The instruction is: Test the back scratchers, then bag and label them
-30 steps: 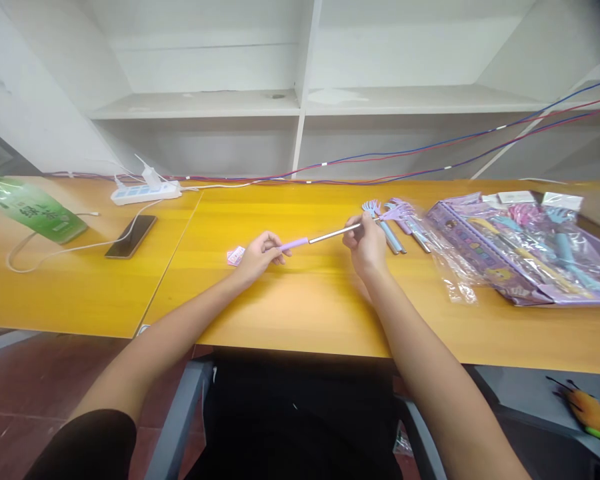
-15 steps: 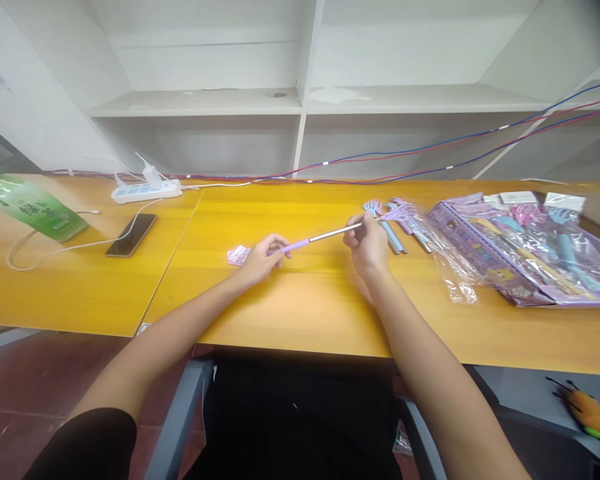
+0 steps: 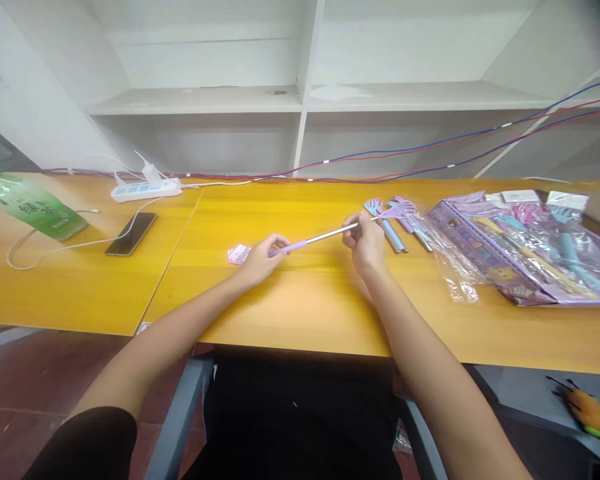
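A thin telescopic stick (image 3: 325, 235) with a purple handle, a silver rod and a purple claw-shaped head is held slantwise above the table. My left hand (image 3: 263, 259) is closed on its purple handle end. My right hand (image 3: 366, 241) pinches the rod close to the claw head. Just left of my left hand lies a small pink and white card (image 3: 239, 254), partly hidden by the hand. Behind and right of my right hand, blue and purple claw-headed sticks (image 3: 394, 235) lie on the table.
At the right is a purple display box (image 3: 500, 267) of wrapped sticks, with clear plastic wrappers (image 3: 457, 270) beside it. On the left are a phone (image 3: 131, 235), a green bottle (image 3: 35, 208) and a white power strip (image 3: 147, 190). Cables run along the shelf base.
Both hands and the stick have shifted very slightly to the left. The grip of both hands on the stick looks the same.
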Available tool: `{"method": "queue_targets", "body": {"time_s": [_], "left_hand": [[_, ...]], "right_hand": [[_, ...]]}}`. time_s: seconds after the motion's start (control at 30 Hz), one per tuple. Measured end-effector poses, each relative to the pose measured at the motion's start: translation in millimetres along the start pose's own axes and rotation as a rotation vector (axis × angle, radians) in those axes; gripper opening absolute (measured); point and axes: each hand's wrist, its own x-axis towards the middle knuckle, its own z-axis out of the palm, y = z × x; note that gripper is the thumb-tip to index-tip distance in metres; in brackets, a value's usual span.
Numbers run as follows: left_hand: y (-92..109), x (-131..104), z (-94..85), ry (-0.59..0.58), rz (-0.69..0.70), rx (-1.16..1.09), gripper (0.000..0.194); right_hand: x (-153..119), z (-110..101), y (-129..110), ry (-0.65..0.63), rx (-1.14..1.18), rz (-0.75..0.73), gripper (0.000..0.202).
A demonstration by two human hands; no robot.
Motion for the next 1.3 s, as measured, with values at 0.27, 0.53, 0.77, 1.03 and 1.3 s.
{"method": "queue_targets", "body": {"time_s": [0.27,0.53,0.77,1.03,1.3], "left_hand": [[0.8,1.4,-1.7,0.087,0.048,0.096,0.016],[2.5,-0.7,-4.3,0.103,0.037,0.209,0.011],[5.2,-0.3,-6.4,0.124,0.078,0.254,0.009],[3.4,-0.1,-7.5,0.111,0.063,0.2,0.011],[11.3,-3.1,-4.2,0.103,-0.021,0.069,0.015]], "right_hand": [[-3.0,1.7,-3.4,-0.084,0.026,0.0,0.056],[-6.2,4.0,-4.9,-0.134,0.039,0.011,0.053],[-8.3,4.3,-3.3,-0.204,0.015,0.0,0.05],[-7.2,1.9,-2.3,-0.251,0.066,0.04,0.045],[-9.4,1.6,-4.7,-0.316,0.085,0.024,0.044]]}}
